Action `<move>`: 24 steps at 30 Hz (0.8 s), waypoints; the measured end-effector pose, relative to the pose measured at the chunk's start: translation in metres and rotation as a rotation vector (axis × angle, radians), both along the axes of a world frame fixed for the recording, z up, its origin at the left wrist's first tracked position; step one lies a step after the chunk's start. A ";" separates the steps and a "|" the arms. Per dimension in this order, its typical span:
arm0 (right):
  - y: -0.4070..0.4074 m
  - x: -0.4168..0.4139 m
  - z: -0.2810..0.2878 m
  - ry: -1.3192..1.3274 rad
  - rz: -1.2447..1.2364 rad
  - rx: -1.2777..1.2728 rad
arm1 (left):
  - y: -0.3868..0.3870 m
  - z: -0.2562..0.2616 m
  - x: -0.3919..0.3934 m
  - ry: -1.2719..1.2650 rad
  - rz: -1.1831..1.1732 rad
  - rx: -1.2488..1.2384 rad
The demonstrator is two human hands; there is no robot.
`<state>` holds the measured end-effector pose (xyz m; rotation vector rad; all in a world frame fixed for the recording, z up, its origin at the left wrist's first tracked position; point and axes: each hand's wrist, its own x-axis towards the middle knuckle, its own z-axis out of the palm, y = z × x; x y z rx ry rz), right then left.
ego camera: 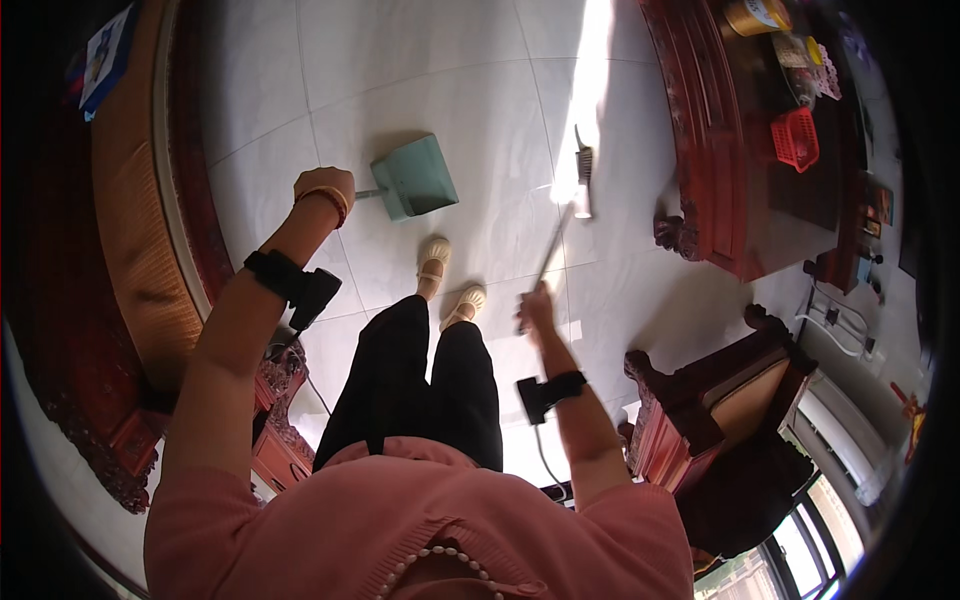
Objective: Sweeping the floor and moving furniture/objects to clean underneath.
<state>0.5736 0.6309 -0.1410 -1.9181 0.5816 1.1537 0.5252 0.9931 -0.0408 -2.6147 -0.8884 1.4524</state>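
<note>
My left hand [326, 185] is closed around the handle of a green dustpan [415, 178]. The pan lies at or close to the tiled floor, its open side turned towards the lower right; I see no debris in it. In my right hand [535, 309] is the thin handle of a broom [582, 172]. The broom's narrow head reaches into a bright strip of sunlight, well to the right of the dustpan. Whether its bristles touch the floor I cannot tell. Both of my feet, in cream shoes [435, 257], stand between the two tools.
A carved red-wood bench with a tan woven cushion [142, 225] runs along the left. On the right stands a dark red-wood table [712, 150] bearing a red plastic basket [795, 139] and several jars. A carved wooden chair [712, 397] is at the lower right.
</note>
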 end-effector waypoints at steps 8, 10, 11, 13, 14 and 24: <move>-0.004 -0.059 0.122 0.513 -0.298 0.529 | 0.009 -0.004 -0.010 -0.002 0.015 0.014; -0.012 -0.048 0.128 0.368 -0.160 0.374 | 0.010 -0.004 -0.014 -0.004 0.023 0.008; -0.014 -0.040 0.120 0.279 -0.070 0.308 | 0.010 -0.003 -0.015 -0.002 0.026 0.013; -0.020 -0.018 0.086 0.096 0.034 0.265 | 0.005 -0.001 -0.014 -0.018 0.019 0.012; -0.017 -0.004 0.067 -0.002 0.102 0.199 | 0.003 0.002 -0.012 -0.011 0.001 0.005; 0.017 -0.097 0.012 0.200 0.235 0.165 | 0.002 0.008 -0.008 -0.021 0.016 -0.014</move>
